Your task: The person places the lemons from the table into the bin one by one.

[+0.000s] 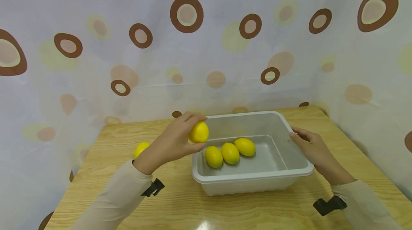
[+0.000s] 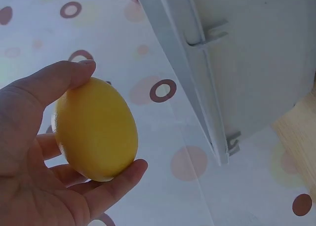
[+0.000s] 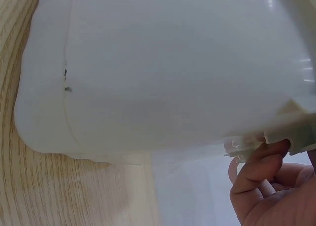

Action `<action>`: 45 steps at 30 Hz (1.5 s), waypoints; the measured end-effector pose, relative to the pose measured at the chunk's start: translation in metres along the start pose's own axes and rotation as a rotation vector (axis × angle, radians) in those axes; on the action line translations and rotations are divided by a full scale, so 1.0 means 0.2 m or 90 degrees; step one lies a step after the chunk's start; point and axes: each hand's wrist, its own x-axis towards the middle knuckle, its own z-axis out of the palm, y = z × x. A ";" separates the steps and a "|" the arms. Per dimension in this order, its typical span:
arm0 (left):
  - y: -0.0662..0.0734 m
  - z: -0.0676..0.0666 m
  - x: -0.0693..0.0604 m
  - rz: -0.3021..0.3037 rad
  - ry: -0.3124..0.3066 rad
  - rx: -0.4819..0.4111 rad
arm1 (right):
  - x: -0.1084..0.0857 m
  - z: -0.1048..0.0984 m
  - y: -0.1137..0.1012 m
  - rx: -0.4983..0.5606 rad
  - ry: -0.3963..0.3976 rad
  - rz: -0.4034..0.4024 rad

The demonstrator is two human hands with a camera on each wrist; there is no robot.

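In the head view my left hand [image 1: 175,138] pinches a yellow lemon [image 1: 199,132] above the left rim of a white plastic bin [image 1: 254,177]. The left wrist view shows that lemon [image 2: 96,130] between thumb and fingers. Three lemons [image 1: 230,153] lie side by side on the bin's floor, toward its left. My right hand [image 1: 313,151] grips the bin's right rim; in the right wrist view its fingers [image 3: 261,171] curl under the lip. Another lemon [image 1: 141,148] sits on the table left of the bin, partly hidden behind my left wrist.
The bin stands on a light wooden table [image 1: 173,201]. Behind and beside the table hangs a pale curtain [image 1: 206,54] with brown, peach and yellow circles. Dark straps [image 1: 153,187] sit on both wrists over light sleeves.
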 end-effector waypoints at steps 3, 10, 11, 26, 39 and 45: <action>0.02 0.00 0.05 0.006 -0.003 -0.005 | 0.01 0.00 0.01 0.001 0.002 -0.004; 0.07 0.02 0.15 0.005 -0.001 -0.002 | 0.05 0.00 0.04 0.019 -0.007 0.000; 0.07 0.02 0.17 0.008 -0.003 -0.001 | 0.05 0.00 0.04 0.021 -0.008 0.001; 0.19 0.15 0.47 0.039 -0.049 -0.022 | 0.05 -0.01 0.03 0.007 0.002 -0.016; 0.26 0.33 0.63 0.089 -0.177 0.023 | 0.04 -0.01 0.04 0.000 -0.002 -0.009; 0.25 0.43 0.67 0.078 -0.247 0.005 | 0.05 -0.01 0.05 0.001 -0.004 -0.010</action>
